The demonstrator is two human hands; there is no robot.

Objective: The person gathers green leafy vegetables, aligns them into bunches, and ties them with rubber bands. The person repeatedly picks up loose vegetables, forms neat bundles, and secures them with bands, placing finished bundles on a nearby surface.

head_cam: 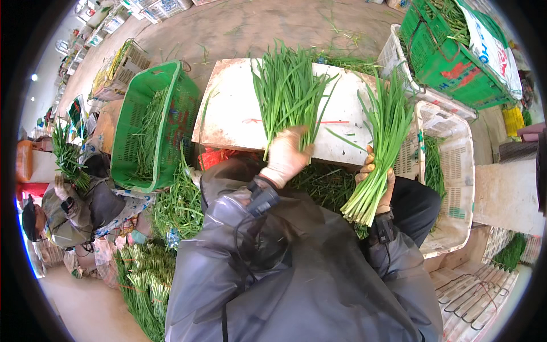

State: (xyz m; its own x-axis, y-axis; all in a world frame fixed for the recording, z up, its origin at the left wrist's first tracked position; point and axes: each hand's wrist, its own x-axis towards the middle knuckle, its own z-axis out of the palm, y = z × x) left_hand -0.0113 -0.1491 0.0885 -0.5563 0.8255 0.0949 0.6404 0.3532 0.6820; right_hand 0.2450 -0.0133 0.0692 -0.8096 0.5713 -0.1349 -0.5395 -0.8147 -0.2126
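My right hand, in a stained glove, grips a bunch of garlic chives, pale stem ends toward me and green leaves pointing away. The bunch is held up at the right front corner of a white-topped board. On that board lies a loose pile of garlic chives. My left hand, in a pale glove and slightly blurred, rests over the near end of this pile; its fingertips are partly hidden, so its grip is unclear. A thin red tie runs across the board beneath the pile.
A green crate with loose leaves stands left, a white crate right. Stacked behind is a full green crate. Tied chive bundles lie lower left. Another person at left holds chives. Leaf scraps heap beside me.
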